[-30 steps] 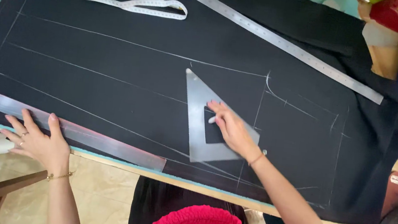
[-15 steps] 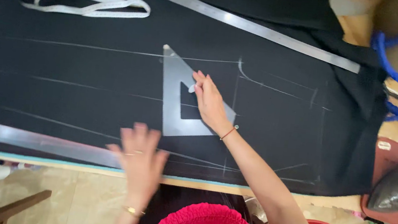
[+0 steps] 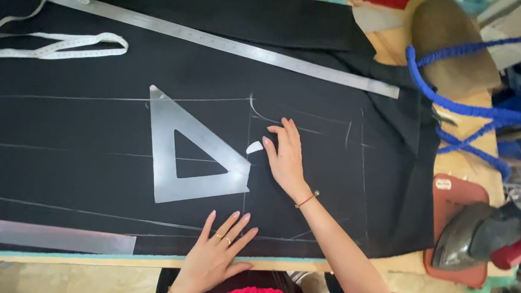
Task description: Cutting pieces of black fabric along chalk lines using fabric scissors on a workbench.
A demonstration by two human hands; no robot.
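Black fabric [image 3: 77, 130] with white chalk lines covers the table. A metal set square [image 3: 164, 174] lies on it near the middle. My right hand [image 3: 286, 156] rests flat on the fabric just right of the set square, fingers apart, beside a small white piece of chalk [image 3: 254, 146]. My left hand [image 3: 217, 254] lies flat on the fabric's near edge, fingers spread, below the set square. Neither hand grips anything.
A long metal ruler [image 3: 220, 41] lies across the far side, a white tape measure [image 3: 48, 44] at far left. Another metal ruler [image 3: 31, 234] lies along the near edge. At right, a clothes iron [image 3: 488, 237] on a red pad with a blue cord [image 3: 476, 113].
My right hand has come off the set square and now lies to its right. My left hand has shifted right along the near edge. The view has shifted left.
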